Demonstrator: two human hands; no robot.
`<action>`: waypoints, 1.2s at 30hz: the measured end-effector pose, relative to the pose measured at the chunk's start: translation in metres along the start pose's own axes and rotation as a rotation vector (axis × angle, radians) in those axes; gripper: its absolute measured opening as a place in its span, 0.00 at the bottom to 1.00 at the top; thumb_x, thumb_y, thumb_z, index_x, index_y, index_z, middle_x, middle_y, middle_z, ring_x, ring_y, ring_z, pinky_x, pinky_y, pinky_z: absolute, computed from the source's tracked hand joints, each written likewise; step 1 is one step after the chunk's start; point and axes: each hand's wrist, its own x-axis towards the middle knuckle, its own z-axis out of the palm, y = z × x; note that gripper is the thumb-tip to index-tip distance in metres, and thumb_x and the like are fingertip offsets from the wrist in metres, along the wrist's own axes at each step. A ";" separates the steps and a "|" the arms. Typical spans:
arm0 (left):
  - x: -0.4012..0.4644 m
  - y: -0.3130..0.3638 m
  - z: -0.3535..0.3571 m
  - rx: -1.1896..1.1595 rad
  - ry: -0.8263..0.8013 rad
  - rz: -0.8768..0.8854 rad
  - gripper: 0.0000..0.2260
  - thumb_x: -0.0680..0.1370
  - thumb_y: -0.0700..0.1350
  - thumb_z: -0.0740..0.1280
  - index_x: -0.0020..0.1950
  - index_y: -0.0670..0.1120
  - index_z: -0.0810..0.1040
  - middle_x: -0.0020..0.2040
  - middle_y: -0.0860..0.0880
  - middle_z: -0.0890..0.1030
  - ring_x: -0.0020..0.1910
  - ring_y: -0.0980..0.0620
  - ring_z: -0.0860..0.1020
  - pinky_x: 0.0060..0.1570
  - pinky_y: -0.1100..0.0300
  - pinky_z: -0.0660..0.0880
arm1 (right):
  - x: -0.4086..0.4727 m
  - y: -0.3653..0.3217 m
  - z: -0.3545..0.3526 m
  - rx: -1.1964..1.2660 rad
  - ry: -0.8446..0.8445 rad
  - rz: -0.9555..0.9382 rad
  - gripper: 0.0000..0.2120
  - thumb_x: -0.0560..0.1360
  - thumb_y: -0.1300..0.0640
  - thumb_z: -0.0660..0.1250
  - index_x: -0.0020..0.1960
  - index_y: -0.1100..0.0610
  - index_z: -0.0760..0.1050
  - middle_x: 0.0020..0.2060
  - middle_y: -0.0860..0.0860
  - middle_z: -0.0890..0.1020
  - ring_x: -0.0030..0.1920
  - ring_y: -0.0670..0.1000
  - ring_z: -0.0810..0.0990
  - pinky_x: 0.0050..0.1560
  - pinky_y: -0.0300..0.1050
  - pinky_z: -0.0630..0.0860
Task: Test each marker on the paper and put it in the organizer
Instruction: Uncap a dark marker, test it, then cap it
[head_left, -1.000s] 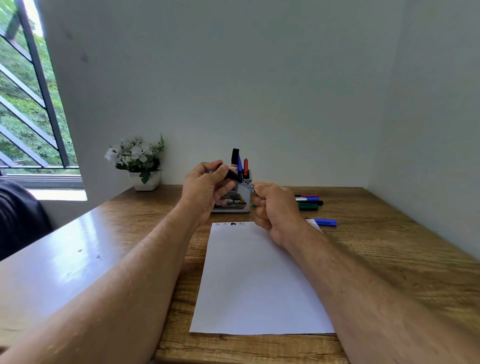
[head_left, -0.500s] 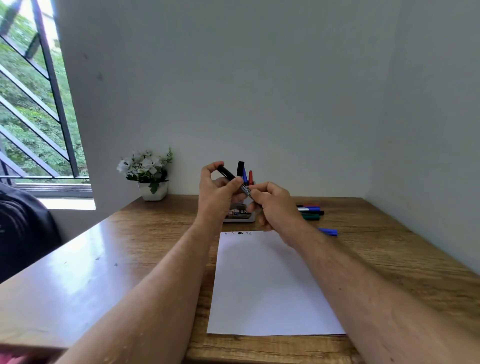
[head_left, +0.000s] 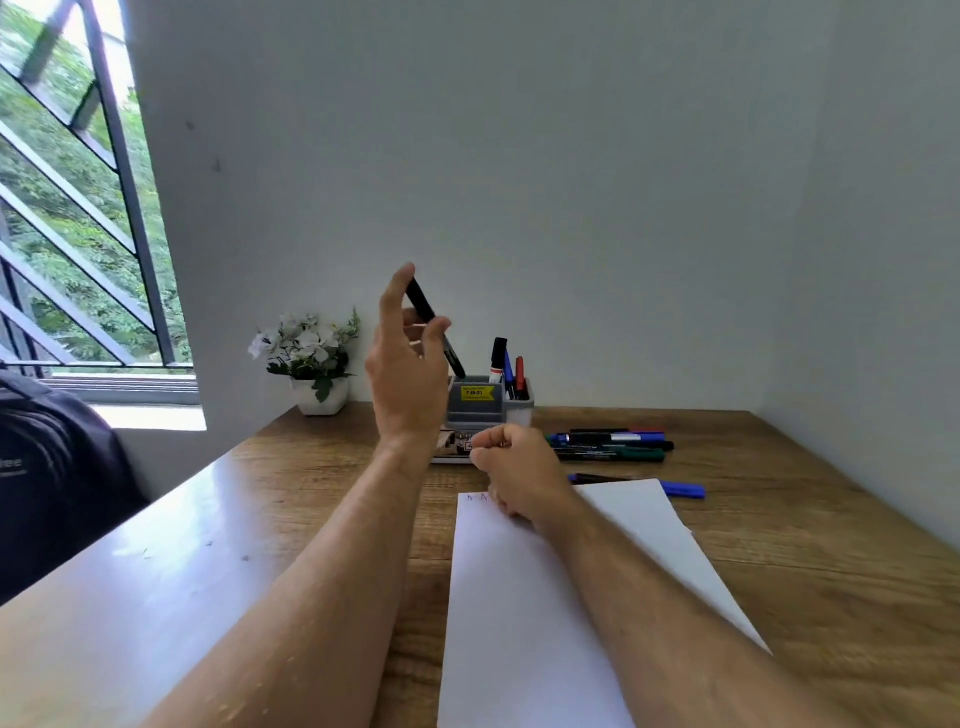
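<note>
Left hand (head_left: 408, 374) pinches the black marker (head_left: 435, 328) tip-down over the grey organizer (head_left: 475, 410); right hand (head_left: 519, 467) rests loosely curled, seemingly empty, on the paper (head_left: 530, 597). Next: lower it into a compartment.

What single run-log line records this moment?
left hand: holds black marker above organizer | right hand: fist over paper | step: marker not yet in

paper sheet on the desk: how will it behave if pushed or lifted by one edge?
The paper is a single thin sheet lying flat, so it would probably droop if lifted by an edge. It looks light, and the desk looks smooth, so a push likely slides it. The right hand resting on it may be pinning it.
</note>
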 end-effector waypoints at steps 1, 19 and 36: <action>0.006 -0.002 0.001 0.018 0.019 0.000 0.27 0.78 0.41 0.69 0.74 0.57 0.66 0.48 0.49 0.81 0.46 0.52 0.82 0.41 0.76 0.74 | 0.001 0.002 0.002 -0.005 0.001 -0.014 0.04 0.79 0.56 0.66 0.51 0.49 0.77 0.47 0.52 0.83 0.33 0.46 0.74 0.27 0.38 0.69; 0.016 -0.039 0.023 0.628 -0.323 -0.177 0.22 0.79 0.40 0.67 0.72 0.54 0.72 0.52 0.46 0.85 0.46 0.53 0.83 0.43 0.59 0.80 | 0.007 0.001 0.009 -0.125 0.019 -0.019 0.06 0.78 0.57 0.69 0.54 0.52 0.81 0.52 0.47 0.82 0.52 0.46 0.78 0.45 0.36 0.70; 0.011 -0.018 0.015 0.680 -0.288 -0.039 0.14 0.81 0.42 0.64 0.66 0.45 0.75 0.52 0.47 0.85 0.52 0.51 0.83 0.49 0.58 0.78 | -0.005 -0.013 -0.036 -0.639 0.317 -0.050 0.06 0.77 0.53 0.68 0.53 0.52 0.80 0.46 0.49 0.82 0.44 0.48 0.78 0.43 0.43 0.73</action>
